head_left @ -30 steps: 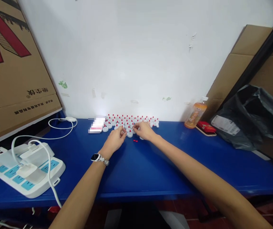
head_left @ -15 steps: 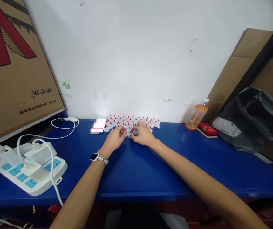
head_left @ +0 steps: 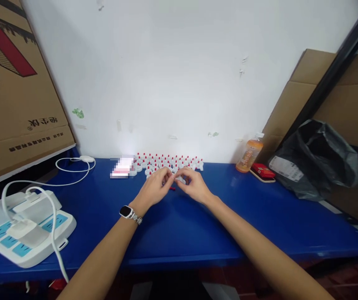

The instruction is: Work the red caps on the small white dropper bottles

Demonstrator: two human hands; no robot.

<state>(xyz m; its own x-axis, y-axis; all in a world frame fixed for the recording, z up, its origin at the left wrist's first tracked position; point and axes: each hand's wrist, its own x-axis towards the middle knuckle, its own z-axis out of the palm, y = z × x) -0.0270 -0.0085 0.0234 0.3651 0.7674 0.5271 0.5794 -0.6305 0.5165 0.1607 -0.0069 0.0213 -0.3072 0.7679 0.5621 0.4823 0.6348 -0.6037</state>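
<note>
Both forearms are bare, with no sleeves showing. The left hand has a wristwatch at its wrist: a dark, rounded-rectangular face on a silvery metal link band. The right hand wears nothing; no rings can be made out on the fingers.

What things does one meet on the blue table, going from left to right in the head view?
Power strip → white cable → left hand → right hand → orange bottle → red box → black bag.

glossy blue table, plastic caps
</note>
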